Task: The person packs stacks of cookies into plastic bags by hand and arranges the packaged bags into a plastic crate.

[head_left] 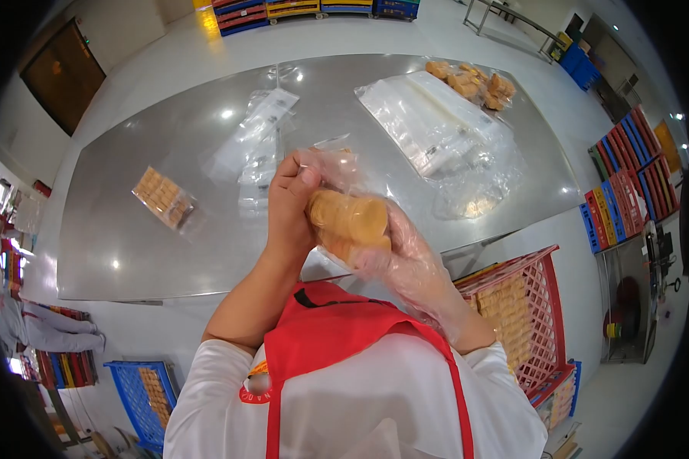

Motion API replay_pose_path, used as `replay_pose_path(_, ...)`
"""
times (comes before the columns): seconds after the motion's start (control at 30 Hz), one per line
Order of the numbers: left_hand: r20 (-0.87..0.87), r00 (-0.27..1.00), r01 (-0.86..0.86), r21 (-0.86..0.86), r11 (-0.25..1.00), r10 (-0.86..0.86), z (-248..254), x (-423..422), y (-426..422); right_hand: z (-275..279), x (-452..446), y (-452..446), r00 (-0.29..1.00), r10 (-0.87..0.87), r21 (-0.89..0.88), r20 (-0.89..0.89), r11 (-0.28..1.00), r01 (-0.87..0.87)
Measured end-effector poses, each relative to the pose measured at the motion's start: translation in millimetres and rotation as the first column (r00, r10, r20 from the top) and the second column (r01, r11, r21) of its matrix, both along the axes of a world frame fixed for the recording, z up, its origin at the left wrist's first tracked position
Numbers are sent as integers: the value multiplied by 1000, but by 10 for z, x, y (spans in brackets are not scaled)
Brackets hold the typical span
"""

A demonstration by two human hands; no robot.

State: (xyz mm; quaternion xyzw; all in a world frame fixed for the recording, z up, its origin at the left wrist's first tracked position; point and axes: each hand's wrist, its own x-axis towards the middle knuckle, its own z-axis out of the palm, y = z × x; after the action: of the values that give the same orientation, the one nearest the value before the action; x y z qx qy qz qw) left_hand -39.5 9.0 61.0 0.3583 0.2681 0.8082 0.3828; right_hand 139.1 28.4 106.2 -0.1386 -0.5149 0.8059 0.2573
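Note:
Over the near edge of the table, a clear plastic bag point(347, 167) is between my two hands. Round golden-brown bread rolls point(350, 217) are stacked in or against it; the clear film makes it hard to tell how far inside they are. My bare left hand point(289, 205) pinches the bag near its upper left edge. A clear plastic glove covers my right hand point(406, 252), which is wrapped around the rolls from the right and below. Part of its fingers is hidden behind the rolls.
On the steel table point(199, 252) lie a filled pack of rolls point(163, 198), flat plastic bags point(264, 130), a larger pile of bags point(429, 122) and bagged rolls point(467, 83). A red crate point(547, 306) of rolls stands right, a blue crate point(126, 382) left. Another person point(42, 325) is far left.

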Motion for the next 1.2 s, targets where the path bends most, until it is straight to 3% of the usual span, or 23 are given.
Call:
replay_pose_path(0.07, 51, 999, 11, -13, 1000, -11, -44, -78, -66, -82, -60, 14, 998, -34, -63, 49, 997, 37)
replay_pose_path(0.17, -17, 995, -99, -154, 983, 98, -51, -179, -128, -279, -138, 76, 987, -109, -29, 120, 993, 113)
replay_pose_path(0.23, -346, 930, -202, -197, 959, 125, -73, -252, -169, -195, -158, 32, 985, -112, 36, 134, 994, 108)
replay_pose_path(0.33, -607, 784, -233, -93, 968, 130, -80, -285, -180, -435, -236, 116, 953, -206, 137, 224, 974, 178)
replay_pose_path(0.4, -659, 748, -225, -135, 965, 82, -113, -299, -158, -289, -217, 52, 921, -327, 181, 212, 939, 292)
replay_pose_path(0.5, -742, 671, -180, -140, 974, 18, -215, -261, -85, -523, -115, 220, 879, -348, 389, 326, 897, 211)
replay_pose_path(0.63, -782, 621, -186, -69, 980, 63, -96, 9, 159, -570, 217, 566, 861, -454, 596, 230, 765, 244)
replay_pose_path(0.7, -727, 673, -184, 15, 983, 137, 105, 50, 207, -526, 519, 828, 824, -506, 539, 256, 782, 313)
replay_pose_path(0.73, -688, 701, -206, 54, 977, 185, 215, 200, 322, -356, 836, 1160, 766, -605, 406, 216, 769, 493)
replay_pose_path(0.77, -676, 720, -190, 24, 982, 156, 350, 298, 312, -160, 1086, 1429, 682, -706, 253, 190, 706, 661)
replay_pose_path(0.8, -702, 694, -182, 40, 982, 157, 415, 356, 341, -76, 1307, 1750, 603, -788, 252, 120, 612, 750)
replay_pose_path(0.87, -623, 773, -89, 79, 993, 119, 531, 613, 458, -41, 1791, 2458, 456, -889, 186, -44, 441, 878)
replay_pose_path(0.9, -581, 809, -44, 101, 994, 95, 595, 747, 538, -152, 2062, 2863, 390, -912, 125, -131, 375, 919)
replay_pose_path(0.97, -478, 878, 143, 206, 968, -28, 766, 1028, 722, -389, 2540, 3602, 361, -918, 36, -165, 360, 932)
replay_pose_path(1.03, -417, 903, 221, 252, 942, -101, 955, 1324, 851, -628, 2812, 4215, 302, -951, 34, -62, 301, 953)
replay_pose_path(1.17, -495, 796, 464, 128, 876, -349, 1313, 1463, 936, -1209, 2930, 5185, 239, -956, 60, 173, 252, 966)
replay_pose_path(1.2, -521, 762, 507, 112, 854, -384, 1332, 1494, 991, -1293, 2861, 5311, 311, -939, -8, 147, 313, 950)
